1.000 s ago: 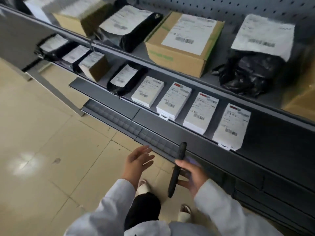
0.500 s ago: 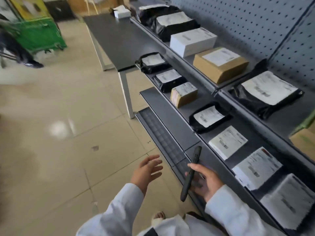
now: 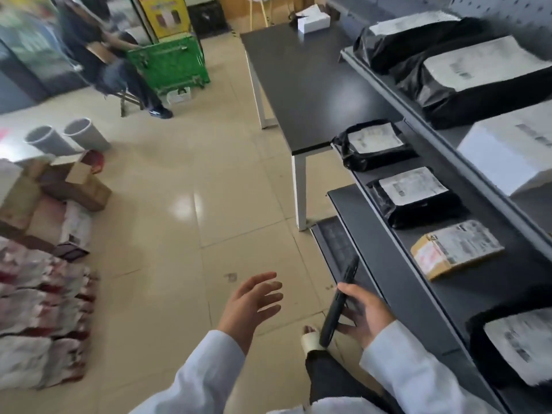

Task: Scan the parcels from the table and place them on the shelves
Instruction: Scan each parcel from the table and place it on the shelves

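1. Here the right hand grips a slim black scanner, thumb on its near face and fingers wrapped behind, its tip pointing up and away past the fingertips.
2. The left hand is loose and empty, palm turned inward, fingers spread and apart from the scanner.
3. Just right of the right hand's fingers runs the edge of the lower shelf, with a brown box parcel lying flat on it, beyond and to the right of the knuckles.
4. Further out from the fingertips along that shelf lie two black bag parcels, each with a white label on top.
5. Another black bag parcel sits on the same shelf nearer than the right hand, beside the sleeve.
6. The upper shelf carries black bags and a white box.
7. Well ahead of both hands stands the dark table, with a small white parcel at its far end.
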